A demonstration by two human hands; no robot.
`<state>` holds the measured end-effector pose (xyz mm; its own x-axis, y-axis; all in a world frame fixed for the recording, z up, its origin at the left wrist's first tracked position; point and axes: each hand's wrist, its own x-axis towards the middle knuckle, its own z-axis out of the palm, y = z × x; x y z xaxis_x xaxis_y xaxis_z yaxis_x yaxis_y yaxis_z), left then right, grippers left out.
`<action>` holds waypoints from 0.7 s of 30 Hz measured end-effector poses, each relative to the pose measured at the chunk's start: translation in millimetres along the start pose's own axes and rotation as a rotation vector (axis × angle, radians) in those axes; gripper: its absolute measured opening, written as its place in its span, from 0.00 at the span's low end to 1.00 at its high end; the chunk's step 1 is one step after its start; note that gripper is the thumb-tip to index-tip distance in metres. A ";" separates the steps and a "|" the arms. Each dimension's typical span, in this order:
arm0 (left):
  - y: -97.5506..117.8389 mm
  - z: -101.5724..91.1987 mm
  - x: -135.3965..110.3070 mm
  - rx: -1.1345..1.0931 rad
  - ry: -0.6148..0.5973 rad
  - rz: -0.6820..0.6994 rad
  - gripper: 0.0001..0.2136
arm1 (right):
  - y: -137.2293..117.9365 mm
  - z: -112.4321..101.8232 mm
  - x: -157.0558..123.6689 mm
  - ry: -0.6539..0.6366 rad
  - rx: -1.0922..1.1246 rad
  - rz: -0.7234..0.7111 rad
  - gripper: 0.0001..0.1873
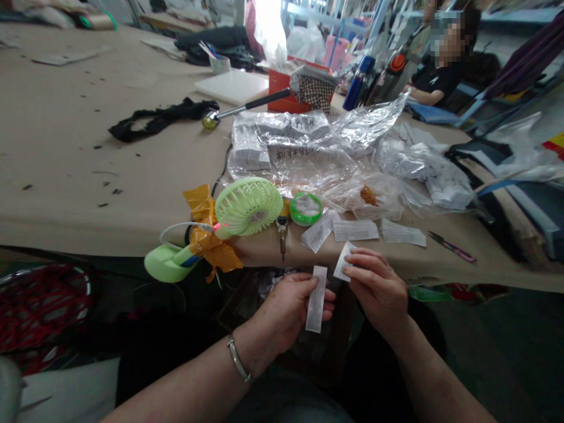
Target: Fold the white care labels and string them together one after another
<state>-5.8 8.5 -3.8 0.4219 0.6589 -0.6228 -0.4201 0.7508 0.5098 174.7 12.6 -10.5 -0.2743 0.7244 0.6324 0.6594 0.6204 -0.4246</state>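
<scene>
My left hand [288,308], with a metal bangle on the wrist, is closed on a long white label strip [316,298] held upright below the table's front edge. My right hand [378,288] pinches a second, smaller white label [342,261] just to the right of it. The two hands are close together, almost touching. More white labels [355,230] lie flat on the table edge just above my hands.
A green hand fan [248,207] patched with orange tape stands at the table edge beside a green tape roll [305,208]. Clear plastic bags [308,147] of label stacks lie behind. Small scissors [452,245] lie to the right. Another person [440,64] sits far right.
</scene>
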 end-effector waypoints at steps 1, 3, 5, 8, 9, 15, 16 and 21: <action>0.2 -0.2 -0.4 -0.017 -0.038 0.008 0.05 | -7.8 1.2 -2.7 -0.041 0.055 -0.040 0.09; -0.2 -1.0 -0.7 -0.054 -0.094 0.048 0.04 | -21.8 5.3 -7.8 -0.121 0.129 -0.124 0.09; -1.2 -2.3 -0.6 -0.079 -0.114 0.080 0.03 | -30.9 10.8 -11.6 -0.174 0.144 -0.188 0.09; -2.3 -3.8 -1.4 -0.105 -0.125 0.083 0.03 | -35.3 17.0 -14.5 -0.203 0.128 -0.244 0.08; -2.3 -4.0 -2.2 -0.116 -0.134 0.085 0.04 | -35.2 18.0 -14.8 -0.212 0.125 -0.254 0.07; -2.9 -5.1 -7.4 -0.084 -0.197 0.104 0.06 | -33.7 16.6 -14.1 -0.237 0.115 -0.276 0.08; -3.4 -5.7 -7.5 -0.073 -0.192 0.106 0.06 | -33.7 16.2 -14.2 -0.239 0.118 -0.275 0.07; -6.0 -6.1 -4.7 -0.085 -0.156 0.098 0.07 | -34.8 17.4 -15.7 -0.253 0.126 -0.258 0.08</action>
<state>-10.1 0.6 -7.5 0.4921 0.7329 -0.4698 -0.5290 0.6803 0.5072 143.9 -15.2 -16.9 -0.5944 0.5810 0.5560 0.4594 0.8128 -0.3582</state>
